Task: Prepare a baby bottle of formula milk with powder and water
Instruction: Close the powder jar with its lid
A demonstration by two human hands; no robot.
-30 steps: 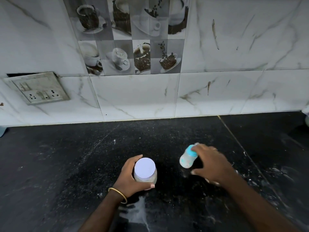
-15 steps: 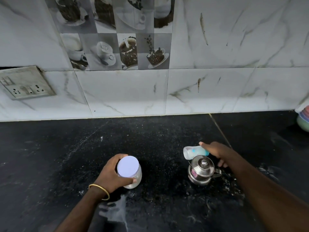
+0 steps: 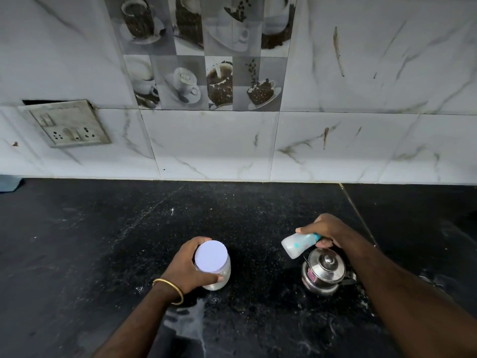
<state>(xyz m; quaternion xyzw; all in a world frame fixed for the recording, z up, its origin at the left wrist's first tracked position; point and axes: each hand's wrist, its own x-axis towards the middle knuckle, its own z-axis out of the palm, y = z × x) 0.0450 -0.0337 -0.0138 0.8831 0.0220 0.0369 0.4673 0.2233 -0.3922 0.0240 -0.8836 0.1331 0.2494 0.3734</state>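
Observation:
A clear jar point(image 3: 216, 273) of white powder with a pale round lid stands on the black counter point(image 3: 103, 241). My left hand point(image 3: 189, 268) is wrapped around its side. My right hand point(image 3: 326, 229) holds a small translucent baby bottle point(image 3: 296, 244) by its blue collar end. The bottle is tipped sideways in the air, base pointing left. Just below it stands a small steel kettle point(image 3: 324, 272) with a closed, knobbed lid.
A white marble-tiled wall point(image 3: 361, 140) backs the counter, with a switch and socket plate point(image 3: 67, 124) at the left. White powder or liquid is smeared on the counter point(image 3: 191, 321) near the front. A seam point(image 3: 357, 215) crosses the counter at right.
The view has shifted and the steel kettle has come into sight under my right hand. The bottle has tipped over to lie sideways. My left hand stays on the jar.

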